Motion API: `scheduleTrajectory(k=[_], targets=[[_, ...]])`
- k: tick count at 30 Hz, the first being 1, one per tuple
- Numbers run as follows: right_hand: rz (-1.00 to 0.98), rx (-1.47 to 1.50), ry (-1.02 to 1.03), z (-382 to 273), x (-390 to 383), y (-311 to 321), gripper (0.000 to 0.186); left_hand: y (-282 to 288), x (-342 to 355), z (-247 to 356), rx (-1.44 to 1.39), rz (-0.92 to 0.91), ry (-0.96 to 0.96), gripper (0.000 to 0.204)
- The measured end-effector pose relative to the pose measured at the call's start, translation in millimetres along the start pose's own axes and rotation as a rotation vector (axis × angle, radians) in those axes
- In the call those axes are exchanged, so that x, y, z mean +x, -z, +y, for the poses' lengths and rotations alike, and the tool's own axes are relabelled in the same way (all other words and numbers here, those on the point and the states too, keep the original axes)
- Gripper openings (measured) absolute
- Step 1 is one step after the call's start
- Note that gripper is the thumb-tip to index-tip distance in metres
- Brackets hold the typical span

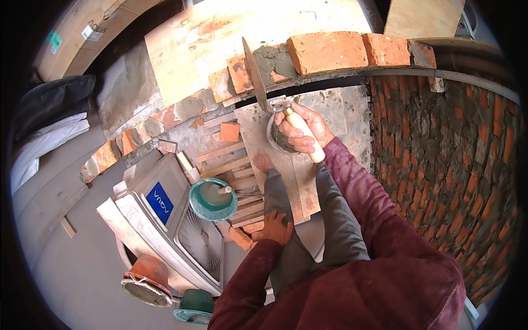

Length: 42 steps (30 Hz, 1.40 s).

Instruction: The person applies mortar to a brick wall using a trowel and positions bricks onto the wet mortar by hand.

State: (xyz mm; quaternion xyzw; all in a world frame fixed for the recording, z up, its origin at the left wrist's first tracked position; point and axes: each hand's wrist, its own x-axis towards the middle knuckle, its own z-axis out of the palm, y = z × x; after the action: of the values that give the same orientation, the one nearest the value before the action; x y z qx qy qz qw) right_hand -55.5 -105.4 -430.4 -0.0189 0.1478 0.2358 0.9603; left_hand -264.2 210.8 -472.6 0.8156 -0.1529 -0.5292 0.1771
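Note:
My right hand (302,129) is closed round the pale wooden handle of a trowel (256,77). The long, narrow blade, seen nearly edge-on, points away from me over the low brick wall, beside a patch of grey mortar (275,63). Under that hand a round container (269,135) is partly hidden; grey mortar shows inside it. Lower down, my left hand (278,228) lies on my left knee with its fingers spread and nothing in them. Orange bricks (327,52) sit on the wall, right of the blade.
Left of my legs a teal bucket (235,206) holds cloudy liquid and stands beside a large white appliance (170,192). Wooden strips (225,157) lie near my foot. A rough brick wall (445,176) rises at the right. Buckets (151,275) stand at the lower left.

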Motion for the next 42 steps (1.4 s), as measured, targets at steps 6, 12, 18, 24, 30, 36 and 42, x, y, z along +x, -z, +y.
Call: scheduleTrajectory(k=[6,12,18,24,30,36,42], targets=[[0.646,-0.926,0.063,43,-27,-72,0.040,12,-2,8,-0.103,0.002,0.047,0.051],[0.921,-0.909,0.082,55,-7,-41,0.037,15,-2,9,-0.116,-0.012,0.049,0.050],[1.019,-1.207,-0.039,33,7,-42,0.038,10,3,0,-0.092,0.019,0.012,0.050],[0.966,-1.884,-0.195,4,-41,-92,0.039,22,5,7,-0.126,-0.044,0.054,0.050],[0.808,-2.871,0.285,-60,-28,-141,0.019,9,0,1,-0.122,-0.012,0.076,0.050],[0.506,-3.211,-0.007,-128,36,-113,0.023,9,-2,17,-0.162,0.043,0.103,0.051],[0.850,-1.752,-0.123,-37,21,-147,0.034,-48,13,-7,-0.331,0.201,0.097,0.053]])
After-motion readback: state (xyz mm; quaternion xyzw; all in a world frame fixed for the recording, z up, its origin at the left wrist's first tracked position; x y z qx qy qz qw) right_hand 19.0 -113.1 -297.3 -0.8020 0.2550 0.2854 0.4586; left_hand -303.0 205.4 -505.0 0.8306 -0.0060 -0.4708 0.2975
